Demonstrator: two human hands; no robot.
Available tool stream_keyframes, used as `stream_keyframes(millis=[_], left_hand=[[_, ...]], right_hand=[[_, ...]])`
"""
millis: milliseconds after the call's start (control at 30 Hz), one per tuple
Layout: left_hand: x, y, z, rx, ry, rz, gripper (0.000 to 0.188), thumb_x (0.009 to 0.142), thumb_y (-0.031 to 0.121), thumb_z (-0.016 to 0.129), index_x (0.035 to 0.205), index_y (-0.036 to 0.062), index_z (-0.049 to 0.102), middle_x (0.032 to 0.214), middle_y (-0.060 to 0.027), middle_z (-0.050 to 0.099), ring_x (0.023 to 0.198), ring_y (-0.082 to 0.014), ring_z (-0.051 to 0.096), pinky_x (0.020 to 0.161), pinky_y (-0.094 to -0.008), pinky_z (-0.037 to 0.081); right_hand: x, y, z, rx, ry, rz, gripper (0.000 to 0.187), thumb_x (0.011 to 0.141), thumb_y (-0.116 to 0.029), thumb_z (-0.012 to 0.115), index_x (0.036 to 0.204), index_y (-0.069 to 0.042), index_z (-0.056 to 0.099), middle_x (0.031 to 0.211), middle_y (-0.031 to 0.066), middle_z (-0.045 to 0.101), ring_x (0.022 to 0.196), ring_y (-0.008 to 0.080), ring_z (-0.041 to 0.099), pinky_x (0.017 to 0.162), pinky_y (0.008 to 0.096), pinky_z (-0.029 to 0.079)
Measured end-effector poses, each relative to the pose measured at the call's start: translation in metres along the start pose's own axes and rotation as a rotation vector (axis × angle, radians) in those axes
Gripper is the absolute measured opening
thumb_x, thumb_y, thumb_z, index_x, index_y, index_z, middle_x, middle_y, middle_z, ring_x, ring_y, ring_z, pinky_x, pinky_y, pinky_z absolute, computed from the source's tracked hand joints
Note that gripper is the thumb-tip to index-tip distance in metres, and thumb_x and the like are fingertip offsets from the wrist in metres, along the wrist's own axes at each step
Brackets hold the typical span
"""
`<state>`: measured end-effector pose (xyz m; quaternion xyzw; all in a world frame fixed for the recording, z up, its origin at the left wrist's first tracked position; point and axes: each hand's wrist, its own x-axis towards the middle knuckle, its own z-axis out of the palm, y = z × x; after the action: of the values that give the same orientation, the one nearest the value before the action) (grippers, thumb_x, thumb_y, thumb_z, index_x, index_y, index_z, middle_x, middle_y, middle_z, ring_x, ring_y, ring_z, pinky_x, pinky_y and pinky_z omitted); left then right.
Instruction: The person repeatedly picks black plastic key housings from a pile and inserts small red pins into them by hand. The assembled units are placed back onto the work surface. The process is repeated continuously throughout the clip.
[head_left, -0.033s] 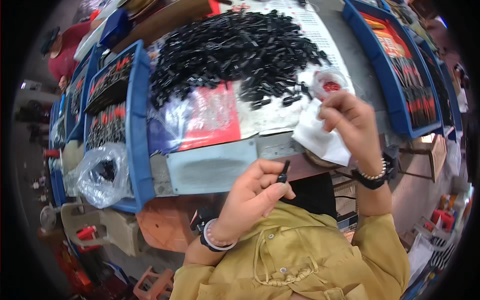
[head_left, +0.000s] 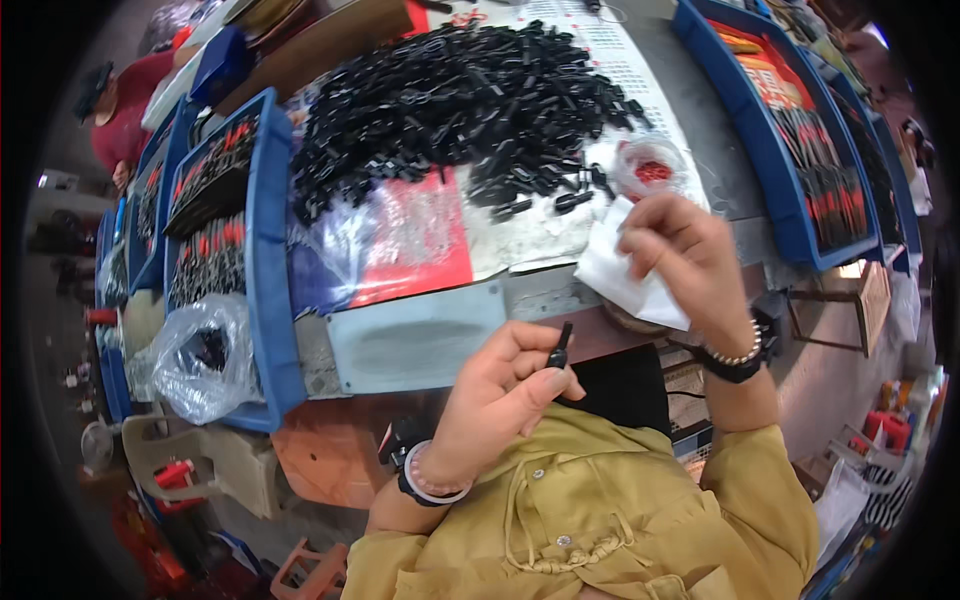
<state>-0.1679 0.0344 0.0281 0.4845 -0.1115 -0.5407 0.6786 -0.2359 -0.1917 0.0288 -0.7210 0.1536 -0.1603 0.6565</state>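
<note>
In my left hand (head_left: 510,388), thumb and fingers grip a small black plastic part (head_left: 560,352), its thin stem pointing up. My right hand (head_left: 685,245) is raised above a white sheet of paper (head_left: 612,272), thumb and forefinger pinched together. Whatever they may hold is too small to make out. Just beyond that hand stands a clear tub (head_left: 625,165) containing tiny red pieces (head_left: 653,171). A large heap of black plastic parts (head_left: 450,100) covers the far middle of the table, with a few loose ones (head_left: 572,201) at its near edge.
Blue trays (head_left: 268,300) of black-and-red pieces stand at the left; another blue tray (head_left: 815,262) is at the right. A clear plastic bag (head_left: 205,375) hangs by the left tray. A pale grey plate (head_left: 420,335) lies along the near edge. Another person (head_left: 120,110) is far left.
My right hand has moved slightly left, nearer my left hand. The left hand still holds the black part. The whole view has shifted a little.
</note>
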Motion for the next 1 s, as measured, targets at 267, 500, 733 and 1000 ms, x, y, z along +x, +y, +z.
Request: stream_keyframes(millis=[267,500,733,1000], left_hand=[[-0.001,-0.005,0.005,-0.035,-0.045,0.044,0.026,0.094,0.008,0.057,0.116,-0.0011,0.045,0.105,-0.013,0.062,0.077,-0.0082,0.06,0.05,-0.0157,0.04],[-0.008,-0.002,0.009,-0.024,-0.048,0.037,0.023,0.094,0.004,0.056,0.112,-0.003,0.044,0.106,-0.0111,0.06,0.088,-0.0132,0.062,0.072,-0.0229,0.049],[-0.014,-0.001,0.01,-0.009,-0.046,-0.008,0.024,0.094,0.003,0.056,0.113,-0.0033,0.043,0.096,-0.0101,0.061,0.087,-0.013,0.061,0.076,-0.0256,0.049],[-0.017,-0.008,0.015,-0.043,0.031,0.095,0.025,0.094,0.004,0.057,0.114,-0.0035,0.043,0.093,-0.0093,0.061,0.084,-0.0131,0.061,0.075,-0.0253,0.049]], right_hand=[[-0.032,-0.001,0.036,0.452,-0.227,0.353,0.012,0.094,-0.01,0.057,0.1,0.0,0.059,0.081,0.0012,0.061,0.071,0.0059,0.057,0.063,0.0199,0.05],[-0.044,0.01,0.039,0.583,-0.221,0.316,0.011,0.093,-0.01,0.06,0.099,0.0,0.061,0.085,0.0008,0.061,0.072,0.006,0.056,0.064,0.0206,0.047],[-0.055,0.012,0.04,0.533,-0.207,0.162,0.011,0.091,-0.006,0.061,0.099,0.002,0.06,0.092,0.0029,0.062,0.079,0.007,0.056,0.068,0.022,0.047],[-0.06,0.019,0.051,0.554,-0.175,-0.003,0.013,0.087,0.005,0.062,0.1,0.004,0.059,0.1,0.0092,0.061,0.091,0.0124,0.058,0.078,0.0258,0.048]])
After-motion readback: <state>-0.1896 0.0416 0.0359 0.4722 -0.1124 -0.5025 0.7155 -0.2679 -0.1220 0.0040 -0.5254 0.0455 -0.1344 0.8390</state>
